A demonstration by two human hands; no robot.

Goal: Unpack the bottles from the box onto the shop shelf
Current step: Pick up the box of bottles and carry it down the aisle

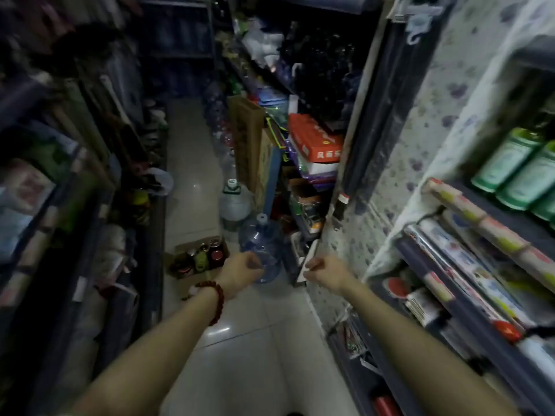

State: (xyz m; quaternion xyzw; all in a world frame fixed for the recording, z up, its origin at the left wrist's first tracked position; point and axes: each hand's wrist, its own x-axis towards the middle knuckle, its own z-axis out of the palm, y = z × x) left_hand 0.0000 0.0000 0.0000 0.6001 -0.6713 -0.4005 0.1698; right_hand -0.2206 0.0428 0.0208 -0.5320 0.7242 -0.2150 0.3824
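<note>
Narrow tiled aisle [192, 139] running toward 12 o'clock; box [198, 258] of bottles [200, 259] sitting at 11; left hand [240, 270] and right hand [322, 270] both reaching forward, fingers curled, gripping nothing

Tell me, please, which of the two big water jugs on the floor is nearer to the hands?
The clear blue, empty-looking jug, just beyond the left hand. The other, whitish jug with a green-and-white cap stands farther down the aisle behind it.

Open cardboard box [196, 259] rests on the floor at the left of the aisle, flaps up. Several upright bottles [207, 255] stand inside, caps showing red, green and dark. Shop shelf [468, 310] at near right holds stocked goods.
</note>
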